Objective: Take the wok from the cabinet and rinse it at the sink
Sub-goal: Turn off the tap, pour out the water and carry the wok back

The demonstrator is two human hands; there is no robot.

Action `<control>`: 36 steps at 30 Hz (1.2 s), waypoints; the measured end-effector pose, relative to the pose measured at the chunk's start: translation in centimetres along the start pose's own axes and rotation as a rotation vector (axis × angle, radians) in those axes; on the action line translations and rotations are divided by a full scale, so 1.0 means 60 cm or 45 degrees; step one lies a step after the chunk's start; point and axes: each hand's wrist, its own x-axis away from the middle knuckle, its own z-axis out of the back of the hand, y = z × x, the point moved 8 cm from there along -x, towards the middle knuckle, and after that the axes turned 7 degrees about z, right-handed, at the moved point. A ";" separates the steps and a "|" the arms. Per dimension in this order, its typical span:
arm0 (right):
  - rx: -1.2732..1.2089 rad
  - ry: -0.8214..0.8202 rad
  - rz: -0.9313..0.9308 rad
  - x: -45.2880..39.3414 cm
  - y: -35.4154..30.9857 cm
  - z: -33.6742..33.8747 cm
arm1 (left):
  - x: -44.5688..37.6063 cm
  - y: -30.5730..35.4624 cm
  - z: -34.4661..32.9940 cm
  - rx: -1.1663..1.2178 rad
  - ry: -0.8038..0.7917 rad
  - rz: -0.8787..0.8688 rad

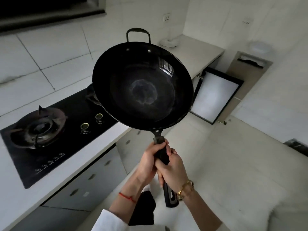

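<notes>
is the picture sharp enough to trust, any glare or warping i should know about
Head view: dim, flat light; strong wide-angle warping bends the counter and tilts the stove; a bright window reflection glares on the wok inner wall; edges are soft and smeared, while both hands on the handle are fairly clear.

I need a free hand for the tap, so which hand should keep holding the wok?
Probably the left hand: it grips the wok handle nearest the bowl, so it likely balances it better. The right hand grips farther back and could let go.

White tiled walls (50,52), pale counter (196,54), black gas hob (55,140) — light floor (233,164).
</notes>
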 end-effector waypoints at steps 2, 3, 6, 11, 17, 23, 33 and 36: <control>0.011 0.047 -0.016 -0.040 0.013 0.030 | -0.051 0.007 -0.018 -0.008 -0.024 0.021; 0.024 0.068 -0.019 -0.061 0.019 0.044 | -0.077 0.011 -0.026 -0.011 -0.038 0.027; 0.060 0.122 -0.027 -0.133 0.036 0.087 | -0.162 0.025 -0.047 -0.023 -0.068 0.051; 0.084 0.134 -0.078 -0.273 0.053 0.153 | -0.321 0.063 -0.076 -0.036 -0.124 0.069; 0.115 0.140 -0.126 -0.441 0.063 0.224 | -0.498 0.119 -0.098 -0.067 -0.153 0.087; 0.107 0.124 -0.181 -0.578 0.089 0.274 | -0.630 0.166 -0.119 -0.082 -0.120 0.094; 0.142 -0.054 -0.056 -0.831 0.135 0.360 | -0.869 0.233 -0.133 -0.005 0.075 -0.023; 0.138 -0.167 0.019 -0.905 0.130 0.384 | -0.934 0.256 -0.141 0.052 0.173 -0.051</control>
